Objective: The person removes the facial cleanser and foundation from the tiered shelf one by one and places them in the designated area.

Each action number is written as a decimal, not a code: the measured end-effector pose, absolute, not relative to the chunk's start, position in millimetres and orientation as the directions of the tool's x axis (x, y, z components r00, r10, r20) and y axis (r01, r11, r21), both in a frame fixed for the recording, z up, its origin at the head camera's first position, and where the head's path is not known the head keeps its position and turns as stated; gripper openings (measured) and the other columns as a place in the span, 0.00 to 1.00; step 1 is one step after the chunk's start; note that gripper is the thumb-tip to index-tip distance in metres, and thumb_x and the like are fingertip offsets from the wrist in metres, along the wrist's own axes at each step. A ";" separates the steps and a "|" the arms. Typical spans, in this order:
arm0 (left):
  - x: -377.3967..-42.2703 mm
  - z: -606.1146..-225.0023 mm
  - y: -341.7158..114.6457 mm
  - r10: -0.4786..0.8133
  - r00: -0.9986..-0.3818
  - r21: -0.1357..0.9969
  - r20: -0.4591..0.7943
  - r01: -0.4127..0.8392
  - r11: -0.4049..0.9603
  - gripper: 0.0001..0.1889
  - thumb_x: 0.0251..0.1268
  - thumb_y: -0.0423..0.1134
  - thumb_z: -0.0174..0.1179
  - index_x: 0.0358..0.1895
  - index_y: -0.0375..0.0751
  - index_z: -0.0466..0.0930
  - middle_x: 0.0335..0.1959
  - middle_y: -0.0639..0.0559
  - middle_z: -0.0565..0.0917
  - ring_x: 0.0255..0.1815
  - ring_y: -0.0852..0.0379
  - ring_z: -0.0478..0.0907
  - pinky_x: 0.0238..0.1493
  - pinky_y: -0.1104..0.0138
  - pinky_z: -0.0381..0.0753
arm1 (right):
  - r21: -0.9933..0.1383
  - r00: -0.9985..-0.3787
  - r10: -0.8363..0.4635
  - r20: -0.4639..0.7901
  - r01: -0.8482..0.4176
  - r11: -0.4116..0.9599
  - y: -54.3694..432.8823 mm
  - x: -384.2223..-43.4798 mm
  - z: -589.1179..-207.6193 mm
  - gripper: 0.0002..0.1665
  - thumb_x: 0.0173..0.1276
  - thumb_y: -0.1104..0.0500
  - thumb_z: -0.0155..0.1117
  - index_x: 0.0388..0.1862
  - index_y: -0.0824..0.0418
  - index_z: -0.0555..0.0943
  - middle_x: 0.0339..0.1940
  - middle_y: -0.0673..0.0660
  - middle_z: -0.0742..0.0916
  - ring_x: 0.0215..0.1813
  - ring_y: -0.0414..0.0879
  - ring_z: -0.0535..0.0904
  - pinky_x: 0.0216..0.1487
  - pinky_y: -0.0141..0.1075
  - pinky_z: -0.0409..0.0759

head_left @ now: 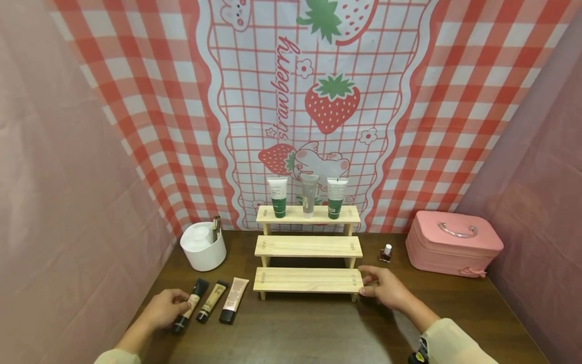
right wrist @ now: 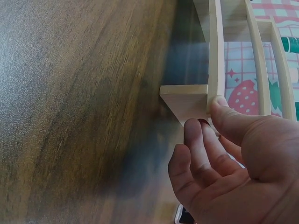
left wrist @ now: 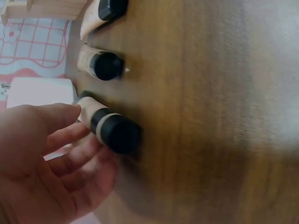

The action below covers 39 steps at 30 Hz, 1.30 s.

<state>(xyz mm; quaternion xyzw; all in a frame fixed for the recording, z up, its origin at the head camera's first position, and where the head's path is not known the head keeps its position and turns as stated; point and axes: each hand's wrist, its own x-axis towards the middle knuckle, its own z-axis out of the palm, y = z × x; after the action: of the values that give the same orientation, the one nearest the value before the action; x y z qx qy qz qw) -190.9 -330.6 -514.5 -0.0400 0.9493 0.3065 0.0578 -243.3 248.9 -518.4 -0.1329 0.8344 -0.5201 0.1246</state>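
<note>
My left hand (head_left: 165, 308) pinches a beige tube with a black cap (head_left: 188, 308) at the front left; in the left wrist view the thumb lies on one side of this tube (left wrist: 91, 109) and the fingers curve round the other. Beside it lie a gold tube (head_left: 212, 302) and a pink tube (head_left: 234, 299), both black-capped. My right hand (head_left: 386, 288) grips the right end of the lowest step of a three-tier wooden shelf (head_left: 306, 280); in the right wrist view the thumb presses its edge. Three tubes stand upright on the top tier, including a grey one (head_left: 308, 197).
A round white organizer (head_left: 204, 253) with a few slim items stands at the left. Right of the shelf stands a small dark nail polish bottle (head_left: 385, 254) with a white cap. A pink case (head_left: 447, 247) with a silver handle sits at the back right, before a strawberry-print cloth (head_left: 332, 106).
</note>
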 end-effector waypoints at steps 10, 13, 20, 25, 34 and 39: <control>-228.6 -453.2 -287.0 0.118 -0.982 0.538 0.145 0.178 0.824 0.09 0.68 0.37 0.66 0.46 0.36 0.87 0.33 0.50 0.88 0.35 0.56 0.83 0.38 0.59 0.82 | -0.897 -0.935 -0.348 -0.071 -0.092 0.432 248.6 -244.3 -518.7 0.38 0.63 0.70 0.72 0.70 0.77 0.68 0.41 0.63 0.86 0.27 0.50 0.79 0.19 0.35 0.75; -249.3 -429.3 -260.9 0.153 -0.968 0.558 0.199 0.240 0.794 0.12 0.71 0.40 0.64 0.50 0.38 0.85 0.37 0.49 0.88 0.37 0.54 0.83 0.40 0.58 0.82 | -0.898 -0.935 -0.348 -0.068 -0.094 0.429 249.0 -243.5 -517.8 0.38 0.64 0.70 0.72 0.70 0.77 0.68 0.41 0.64 0.86 0.27 0.49 0.78 0.19 0.34 0.74; -290.1 -391.3 -196.0 0.143 -0.965 0.628 0.221 0.253 0.736 0.22 0.74 0.46 0.61 0.66 0.44 0.77 0.51 0.44 0.85 0.49 0.47 0.83 0.46 0.52 0.85 | -0.897 -0.940 -0.334 -0.071 -0.086 0.434 247.8 -241.9 -518.8 0.38 0.64 0.70 0.72 0.70 0.78 0.68 0.40 0.63 0.86 0.28 0.47 0.79 0.19 0.34 0.74; -307.0 -379.9 -162.2 0.092 -0.975 0.745 0.201 0.213 0.632 0.31 0.73 0.45 0.63 0.75 0.43 0.66 0.63 0.38 0.79 0.60 0.40 0.80 0.52 0.49 0.85 | -0.890 -0.942 -0.327 -0.068 -0.091 0.446 247.7 -242.9 -519.0 0.37 0.64 0.70 0.72 0.70 0.77 0.69 0.40 0.62 0.86 0.28 0.49 0.79 0.19 0.33 0.74; -329.6 -380.3 -134.7 0.049 -0.987 0.839 0.154 0.157 0.522 0.36 0.71 0.44 0.67 0.77 0.43 0.62 0.66 0.38 0.76 0.64 0.39 0.77 0.59 0.47 0.81 | -0.893 -0.940 -0.334 -0.067 -0.093 0.441 248.7 -244.2 -520.5 0.38 0.64 0.70 0.72 0.70 0.77 0.68 0.39 0.61 0.86 0.28 0.50 0.79 0.19 0.34 0.74; -335.5 -379.7 -129.3 0.049 -0.983 0.853 0.176 0.177 0.491 0.30 0.70 0.42 0.67 0.72 0.41 0.69 0.60 0.40 0.80 0.61 0.41 0.79 0.61 0.49 0.81 | -0.897 -0.941 -0.334 -0.062 -0.094 0.432 249.0 -243.8 -519.5 0.38 0.63 0.70 0.72 0.71 0.77 0.68 0.39 0.62 0.86 0.26 0.50 0.78 0.19 0.33 0.74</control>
<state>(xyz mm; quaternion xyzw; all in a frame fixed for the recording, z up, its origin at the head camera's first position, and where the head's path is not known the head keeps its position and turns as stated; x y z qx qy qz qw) -335.5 -129.3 -379.7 0.0654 0.8612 0.5000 -0.0640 -243.8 249.0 -519.5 -0.1277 0.8381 -0.5176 0.1158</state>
